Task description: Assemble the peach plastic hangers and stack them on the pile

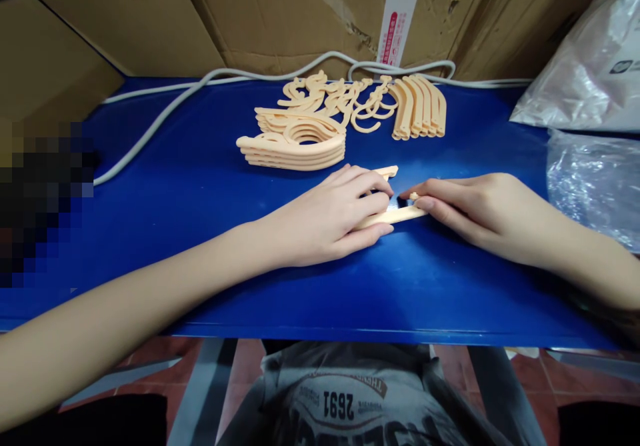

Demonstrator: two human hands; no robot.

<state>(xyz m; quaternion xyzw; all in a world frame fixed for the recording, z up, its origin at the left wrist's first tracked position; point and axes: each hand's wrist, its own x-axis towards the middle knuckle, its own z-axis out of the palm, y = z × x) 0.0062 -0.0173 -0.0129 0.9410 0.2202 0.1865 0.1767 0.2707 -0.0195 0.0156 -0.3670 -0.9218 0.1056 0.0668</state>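
Observation:
My left hand (330, 219) lies on the blue table (200, 186), its fingers curled over a peach plastic hanger part (395, 215). My right hand (475, 209) meets it from the right, fingertips pinching the same part's end at a small peg. Most of the part is hidden under my left fingers. Behind them lies a stack of peach hanger pieces (295, 143), a tangle of hook pieces (340, 96) and a row of curved arm pieces (420, 106).
A white cable (165, 109) runs along the table's back and left. Cardboard boxes (250, 13) stand behind the table. Clear plastic bags (590, 66) sit at the right edge. A pixelated patch covers the far left.

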